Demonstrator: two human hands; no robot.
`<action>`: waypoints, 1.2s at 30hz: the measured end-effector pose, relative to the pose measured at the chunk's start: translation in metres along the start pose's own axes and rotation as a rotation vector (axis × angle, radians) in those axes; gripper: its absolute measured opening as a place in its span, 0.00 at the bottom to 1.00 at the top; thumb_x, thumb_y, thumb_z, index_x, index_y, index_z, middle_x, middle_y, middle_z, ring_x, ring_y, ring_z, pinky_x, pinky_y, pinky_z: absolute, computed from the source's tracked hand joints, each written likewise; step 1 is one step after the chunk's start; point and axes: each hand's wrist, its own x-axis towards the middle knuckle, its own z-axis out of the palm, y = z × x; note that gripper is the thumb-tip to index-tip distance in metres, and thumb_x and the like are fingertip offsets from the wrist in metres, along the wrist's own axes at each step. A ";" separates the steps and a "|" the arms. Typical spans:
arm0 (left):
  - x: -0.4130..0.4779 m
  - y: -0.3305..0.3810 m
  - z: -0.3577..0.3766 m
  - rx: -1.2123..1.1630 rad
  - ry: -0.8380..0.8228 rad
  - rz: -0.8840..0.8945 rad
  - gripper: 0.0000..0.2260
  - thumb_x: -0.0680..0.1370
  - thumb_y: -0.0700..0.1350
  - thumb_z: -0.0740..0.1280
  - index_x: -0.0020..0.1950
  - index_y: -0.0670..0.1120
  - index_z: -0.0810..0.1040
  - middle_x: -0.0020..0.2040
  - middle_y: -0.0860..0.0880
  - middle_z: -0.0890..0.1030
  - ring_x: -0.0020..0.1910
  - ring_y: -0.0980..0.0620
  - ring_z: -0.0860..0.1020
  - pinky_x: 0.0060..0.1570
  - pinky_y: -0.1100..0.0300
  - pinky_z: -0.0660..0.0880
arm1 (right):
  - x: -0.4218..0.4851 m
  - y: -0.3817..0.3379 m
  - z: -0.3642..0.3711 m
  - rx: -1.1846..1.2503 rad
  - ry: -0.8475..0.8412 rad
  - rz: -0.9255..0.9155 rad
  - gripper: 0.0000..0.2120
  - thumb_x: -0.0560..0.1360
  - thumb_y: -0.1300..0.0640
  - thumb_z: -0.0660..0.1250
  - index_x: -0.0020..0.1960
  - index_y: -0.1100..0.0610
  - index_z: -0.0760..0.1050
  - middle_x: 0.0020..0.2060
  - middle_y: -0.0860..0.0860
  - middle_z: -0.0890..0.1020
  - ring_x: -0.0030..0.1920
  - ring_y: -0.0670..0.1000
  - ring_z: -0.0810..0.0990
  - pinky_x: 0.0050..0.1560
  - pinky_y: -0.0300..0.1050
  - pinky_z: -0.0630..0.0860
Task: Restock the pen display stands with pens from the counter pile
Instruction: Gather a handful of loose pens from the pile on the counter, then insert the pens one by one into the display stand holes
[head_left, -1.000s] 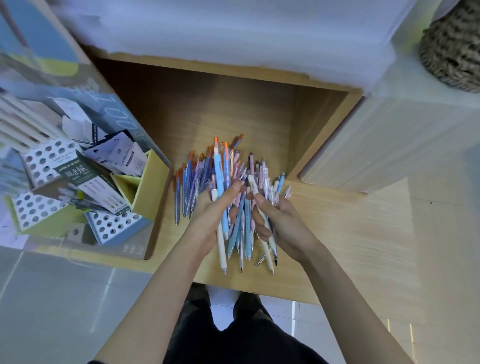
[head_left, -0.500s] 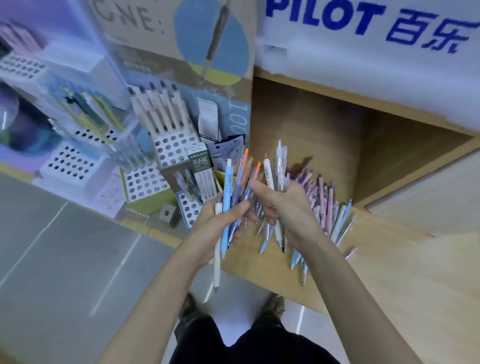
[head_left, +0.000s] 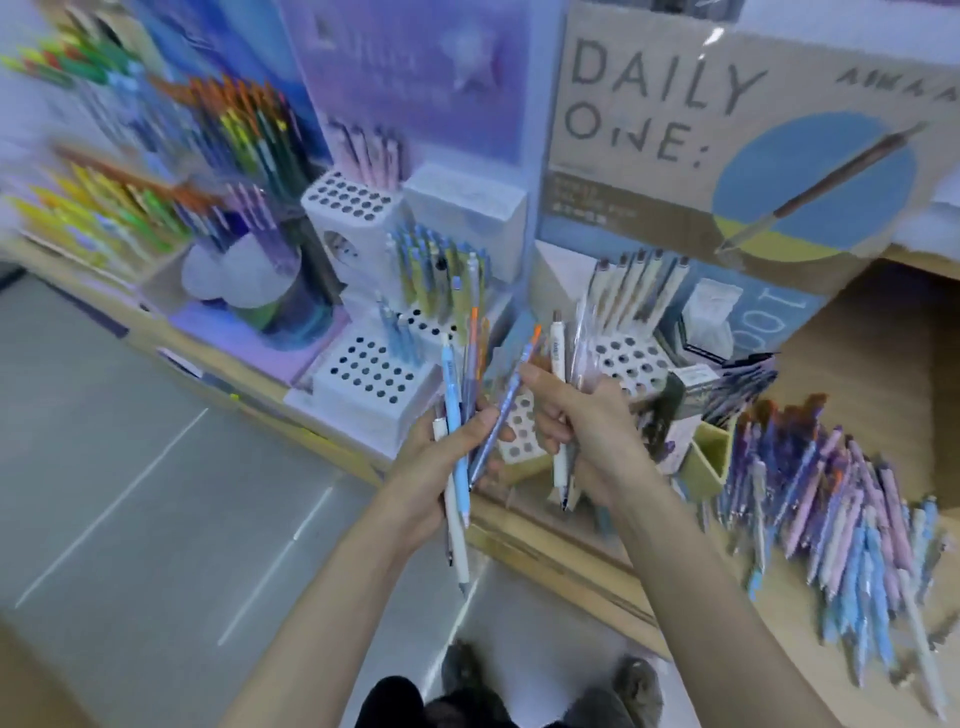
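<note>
Both hands have swung from the pile (head_left: 831, 509) at the counter's (head_left: 571, 564) right end toward the holed white stand (head_left: 374, 374) further left. Left hand (head_left: 441, 467) curls round a fan of pens (head_left: 454, 415); right hand (head_left: 587, 415) pinches another bunch (head_left: 559, 364). Light, stiff and probably slippery, they look best gripped mid-barrel.

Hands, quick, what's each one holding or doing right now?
Left hand: gripping a bunch of pens.
Right hand: gripping a second bunch of pens.
</note>
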 end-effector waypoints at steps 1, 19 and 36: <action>0.002 0.007 -0.012 0.006 0.001 0.015 0.12 0.65 0.46 0.72 0.46 0.45 0.77 0.34 0.47 0.82 0.28 0.54 0.77 0.24 0.65 0.71 | 0.005 0.002 0.014 -0.037 -0.001 -0.006 0.12 0.75 0.60 0.69 0.34 0.52 0.75 0.22 0.48 0.63 0.21 0.47 0.59 0.22 0.37 0.60; 0.068 0.115 -0.192 0.133 0.094 0.169 0.12 0.68 0.49 0.73 0.47 0.47 0.75 0.40 0.45 0.85 0.32 0.50 0.81 0.28 0.63 0.74 | 0.136 0.009 0.198 -0.336 -0.044 -0.140 0.12 0.75 0.58 0.70 0.34 0.57 0.71 0.20 0.49 0.64 0.20 0.48 0.62 0.23 0.40 0.61; 0.156 0.206 -0.356 0.387 0.093 0.139 0.06 0.76 0.45 0.68 0.50 0.47 0.73 0.39 0.50 0.86 0.33 0.47 0.84 0.24 0.64 0.73 | 0.226 0.038 0.335 -0.391 0.298 -0.331 0.13 0.75 0.53 0.69 0.43 0.63 0.73 0.24 0.46 0.71 0.24 0.43 0.68 0.25 0.34 0.67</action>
